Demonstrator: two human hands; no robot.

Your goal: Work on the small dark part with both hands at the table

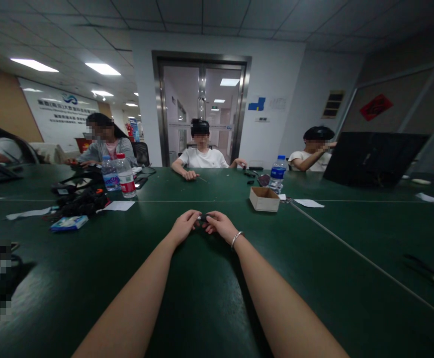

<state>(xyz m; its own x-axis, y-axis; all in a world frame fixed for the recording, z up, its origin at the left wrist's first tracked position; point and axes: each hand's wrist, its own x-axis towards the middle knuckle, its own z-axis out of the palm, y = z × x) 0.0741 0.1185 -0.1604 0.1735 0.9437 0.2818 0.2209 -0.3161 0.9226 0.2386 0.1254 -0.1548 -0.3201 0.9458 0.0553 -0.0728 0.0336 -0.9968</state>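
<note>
Both hands meet over the green table, straight ahead of me. My left hand pinches the silvery end of a small black object. On its black end, the fingers of my right hand are closed. The object is short and narrow; its exact kind is too small to make out, and fingertips cover part of it. A silver bangle circles my right wrist.
An open cardboard box stands right of my hands, with a blue-capped water bottle behind. Leftward are two bottles, a black cable heap, a blue packet and papers. Several people sit around the table; a black monitor stands right.
</note>
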